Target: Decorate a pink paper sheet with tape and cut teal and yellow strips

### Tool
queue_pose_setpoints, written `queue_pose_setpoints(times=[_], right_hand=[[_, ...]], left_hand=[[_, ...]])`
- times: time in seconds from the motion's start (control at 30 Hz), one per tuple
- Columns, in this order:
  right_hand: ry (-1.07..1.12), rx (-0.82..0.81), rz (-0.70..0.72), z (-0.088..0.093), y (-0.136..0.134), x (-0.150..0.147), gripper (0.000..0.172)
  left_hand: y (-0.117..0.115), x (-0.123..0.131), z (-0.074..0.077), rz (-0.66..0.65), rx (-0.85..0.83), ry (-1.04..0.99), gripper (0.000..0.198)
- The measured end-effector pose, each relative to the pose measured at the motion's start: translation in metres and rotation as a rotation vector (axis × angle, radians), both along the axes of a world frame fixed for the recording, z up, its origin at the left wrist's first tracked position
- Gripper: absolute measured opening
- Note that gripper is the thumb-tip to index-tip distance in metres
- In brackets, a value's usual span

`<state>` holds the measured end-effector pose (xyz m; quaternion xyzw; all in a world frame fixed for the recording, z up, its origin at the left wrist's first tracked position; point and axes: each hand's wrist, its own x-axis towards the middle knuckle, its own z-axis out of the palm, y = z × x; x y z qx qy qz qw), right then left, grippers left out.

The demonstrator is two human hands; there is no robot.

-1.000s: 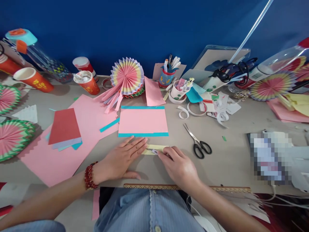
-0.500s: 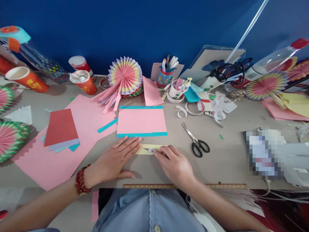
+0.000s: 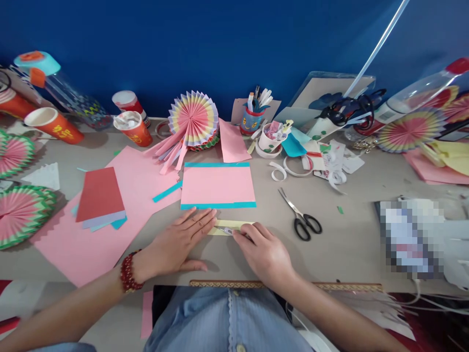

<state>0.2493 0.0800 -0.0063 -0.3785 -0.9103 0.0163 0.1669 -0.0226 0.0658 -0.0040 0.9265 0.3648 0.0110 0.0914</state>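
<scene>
My left hand (image 3: 179, 239) lies flat, fingers stretched out, its fingertips on the left end of a pale yellow paper strip (image 3: 236, 224). My right hand (image 3: 266, 252) is closed around a craft knife (image 3: 227, 231), whose blade points left and lies over the strip. Most of the knife's handle is hidden in my fingers. Just beyond the strip rests a pink paper sheet (image 3: 218, 186) with blue bands along its far and near edges. Black-handled scissors (image 3: 302, 220) lie partly open to the right of my right hand.
Behind stand a paper fan rosette (image 3: 192, 117), a blue pen cup (image 3: 252, 121) and a paper cup of scraps (image 3: 271, 139). A large pink sheet (image 3: 98, 249) and a red card (image 3: 100, 195) lie left. A phone-like device (image 3: 406, 239) sits right, and orange cups (image 3: 134, 129) stand back left.
The view has shifted slightly, so the table things appear a little further right. The knife's blade tip now sits closer to my left fingertips. Both hands otherwise keep their pose.
</scene>
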Motion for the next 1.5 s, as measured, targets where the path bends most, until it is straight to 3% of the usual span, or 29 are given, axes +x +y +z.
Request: queue_pose_setpoints(times=[0.23, 0.43, 0.87, 1.2, 1.5], right_hand=[[0.012, -0.024, 0.02, -0.001, 0.002, 0.005, 0.017], [-0.018, -0.011, 0.009, 0.003, 0.001, -0.004, 0.015], [-0.016, 0.019, 0.022, 0.005, -0.001, -0.015, 0.014], [-0.004, -0.012, 0.078, 0.005, 0.005, -0.019, 0.016], [-0.008, -0.008, 0.062, 0.004, 0.004, -0.02, 0.018]], left_hand=[[-0.002, -0.015, 0.002, 0.031, 0.019, -0.02, 0.097], [-0.004, -0.015, -0.005, 0.03, 0.035, -0.002, 0.1], [-0.006, -0.014, -0.004, 0.045, 0.069, 0.023, 0.1], [-0.003, -0.029, 0.01, 0.043, 0.008, 0.008, 0.097], [-0.009, -0.031, 0.001, 0.049, 0.046, 0.072, 0.098]])
